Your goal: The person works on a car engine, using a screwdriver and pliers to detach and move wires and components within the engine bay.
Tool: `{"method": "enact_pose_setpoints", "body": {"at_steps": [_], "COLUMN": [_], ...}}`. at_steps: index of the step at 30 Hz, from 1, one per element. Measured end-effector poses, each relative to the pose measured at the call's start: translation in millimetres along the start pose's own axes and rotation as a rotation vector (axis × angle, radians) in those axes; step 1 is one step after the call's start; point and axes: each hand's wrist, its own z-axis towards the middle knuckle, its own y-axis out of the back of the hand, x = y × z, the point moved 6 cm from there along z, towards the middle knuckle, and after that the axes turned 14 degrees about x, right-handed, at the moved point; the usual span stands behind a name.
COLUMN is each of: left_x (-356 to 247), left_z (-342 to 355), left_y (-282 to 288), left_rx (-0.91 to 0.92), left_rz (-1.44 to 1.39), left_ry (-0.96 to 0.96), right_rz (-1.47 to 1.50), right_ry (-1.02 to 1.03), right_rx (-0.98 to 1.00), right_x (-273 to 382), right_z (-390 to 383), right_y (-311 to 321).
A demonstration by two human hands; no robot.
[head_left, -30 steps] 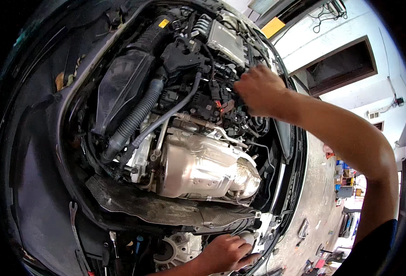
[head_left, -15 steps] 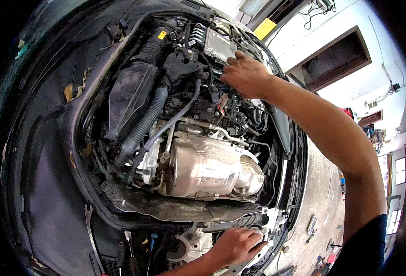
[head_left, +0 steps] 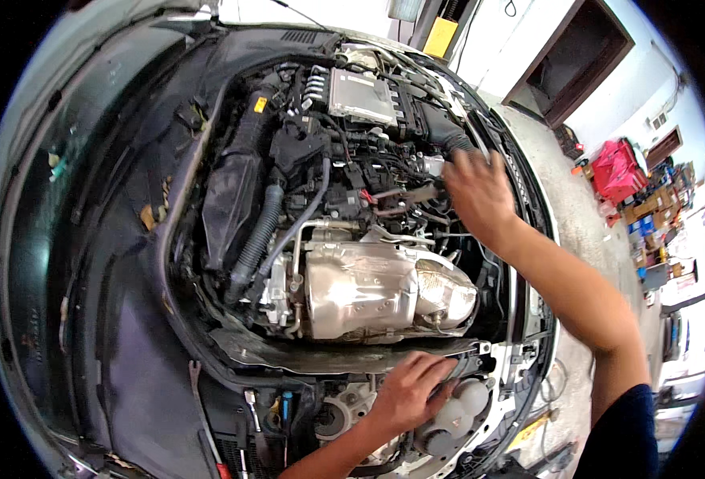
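My right hand [head_left: 480,195] is above the front right side of the engine bay, near a ribbed black intake hose [head_left: 450,137]. Motion smears its fingers, so I cannot make out whether they hold anything. My left hand [head_left: 410,393] is low in the bay, its fingers curled over a dark part beside a translucent white reservoir [head_left: 470,397]. What lies under those fingers is mostly hidden. Between the hands sits a large shiny metal heat shield [head_left: 360,291]. A silver module [head_left: 362,97] lies beyond the engine.
A spanner [head_left: 196,391], a blue-handled screwdriver [head_left: 287,407] and other tools lie on the dark cowl at lower left. The windscreen [head_left: 41,279] is at far left. Boxes and a red-covered item [head_left: 620,172] stand on the workshop floor at right.
My right hand has moved off the area by the silver module, toward the front edge of the bay. My left hand stays near the reservoir, which now shows more. The view has shifted.
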Motion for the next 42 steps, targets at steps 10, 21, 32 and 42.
{"method": "enact_pose_setpoints", "body": {"at_steps": [10, 21, 32, 42], "left_x": [88, 141, 141, 134], "left_z": [155, 195, 209, 172], "left_y": [199, 201, 202, 193], "left_rx": [0.251, 0.497, 0.517, 0.373], "left_rz": [1.021, 1.013, 1.155, 1.269], "left_ry": [0.285, 0.288, 0.228, 0.206], "right_rz": [1.212, 1.597, 2.000, 1.844], "right_ry": [-0.243, -0.415, -0.271, 0.235], "right_rx": [-0.068, 0.203, 0.389, 1.163], "right_x": [11, 116, 120, 87], "right_z": [-214, -388, -365, -267], "right_y": [-240, -270, -243, -150]}}
